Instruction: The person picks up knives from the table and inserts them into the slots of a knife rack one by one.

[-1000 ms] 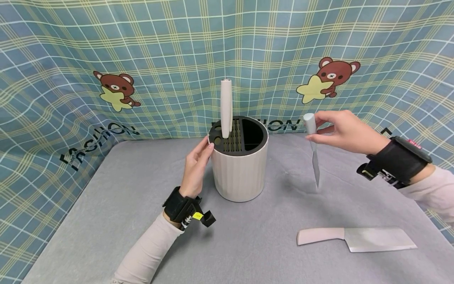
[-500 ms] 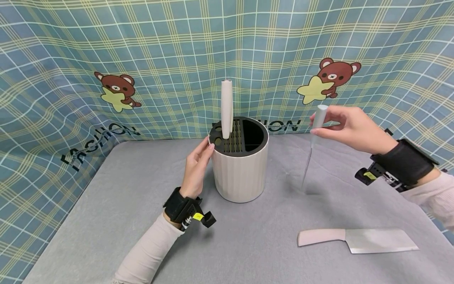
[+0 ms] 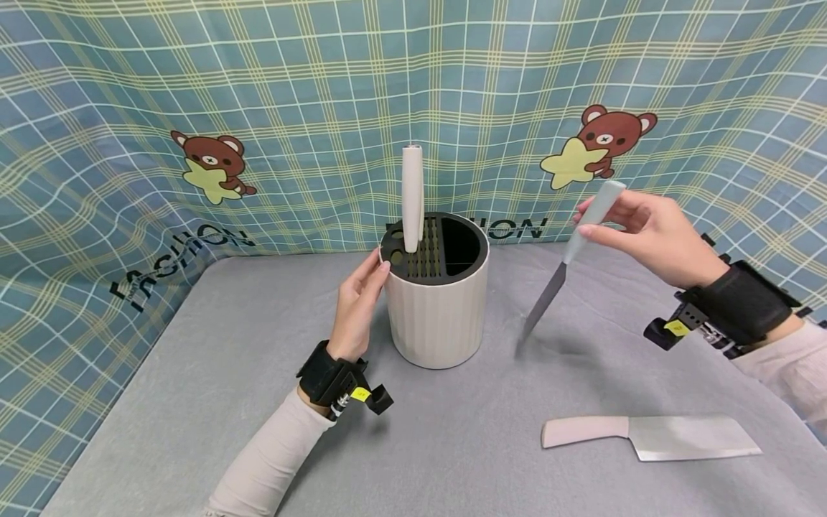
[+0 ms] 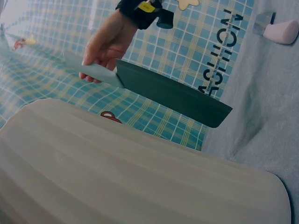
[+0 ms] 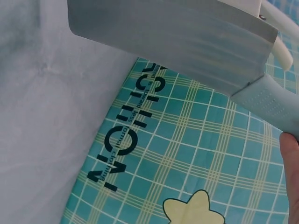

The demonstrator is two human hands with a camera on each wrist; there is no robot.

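Note:
My right hand (image 3: 646, 230) grips a cleaver (image 3: 545, 298) by its pale blue handle, pinched between thumb and fingers. Its broad blade slants down to the left, above the table and right of the knife holder (image 3: 436, 323). That ribbed, off-white, round holder has a black slotted top and stands upright. A white-handled utensil (image 3: 411, 197) sticks up from its slots, its lower part hidden inside. My left hand (image 3: 354, 309) rests against the holder's left side near the rim, with nothing in its grasp. In the left wrist view, the cleaver's dark blade hangs beyond the holder wall (image 4: 140, 172).
A second cleaver (image 3: 685, 438) with a pale pink handle lies flat at the front right of the grey-covered table (image 3: 213, 402). A plaid cloth (image 3: 323, 108) with bears hangs behind and at both sides. The holder top has a large opening (image 3: 460, 246) on its right.
The right hand has tilted the cleaver, so its handle end has swung up and right and its blade tip left toward the holder. The left hand and holder stay put.

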